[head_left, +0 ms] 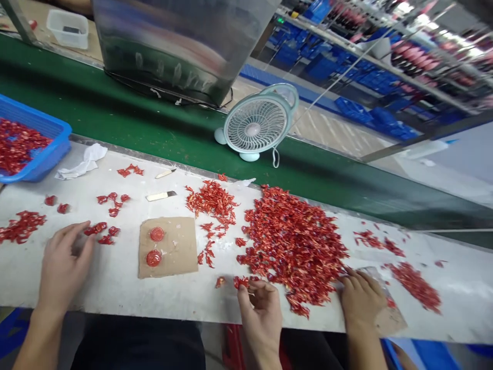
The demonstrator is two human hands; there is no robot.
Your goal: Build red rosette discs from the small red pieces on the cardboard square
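My left hand (65,262) lay open on the white table (115,290), fingers loosely spread and holding nothing that I could see, just beside a small scatter of twisted red pieces (102,229). My right hand (262,318) was curled at the table's front edge, its fingertips (246,297) drawn together in a small pinch close to a few loose pieces. Whether one sat between them, I could not tell.

The main heap of red pieces (292,241) lay just ahead of that hand, with a smaller heap (211,203) to its left. A co-worker's hand (362,298) rested on the table at the main heap's far side. Between my hands sat a cardboard square (185,257) bearing two round red discs (154,258), and beyond it lay a craft knife (160,196). A blue plastic crate (63,149) full of more red pieces stood at the far left of the table.

Pieces this small called for a tight pinch at the very tips of the fingers, working from the heap's near edge, one piece at a time. That way the heap stayed put and nothing slid off the table's front edge.
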